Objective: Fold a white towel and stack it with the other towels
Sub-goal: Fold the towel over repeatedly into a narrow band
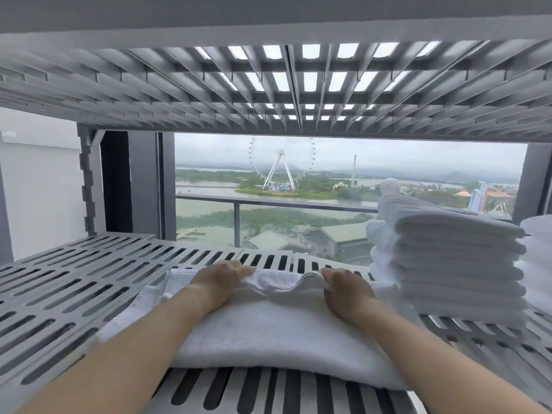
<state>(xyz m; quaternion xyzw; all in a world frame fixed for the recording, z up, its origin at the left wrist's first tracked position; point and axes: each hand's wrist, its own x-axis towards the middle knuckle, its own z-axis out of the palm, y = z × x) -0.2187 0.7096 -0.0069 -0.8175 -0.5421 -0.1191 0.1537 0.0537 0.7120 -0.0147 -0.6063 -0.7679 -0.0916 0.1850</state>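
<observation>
A white towel [268, 330] lies partly folded on the grey slotted shelf [74, 282], in the lower middle of the view. My left hand [219, 279] grips the towel's far edge on the left. My right hand [343, 286] grips the same edge further right, so the edge sags in a small wave between them. Both forearms reach over the towel from the near side. A tall stack of folded white towels [457, 264] stands on the shelf just right of my right hand.
Another grey slotted shelf [268, 94] hangs low overhead. More white towels [537, 258] sit at the far right edge. Behind the shelf is a window [268, 189] with a balcony rail, and a grey upright post [89, 180] stands at the back left.
</observation>
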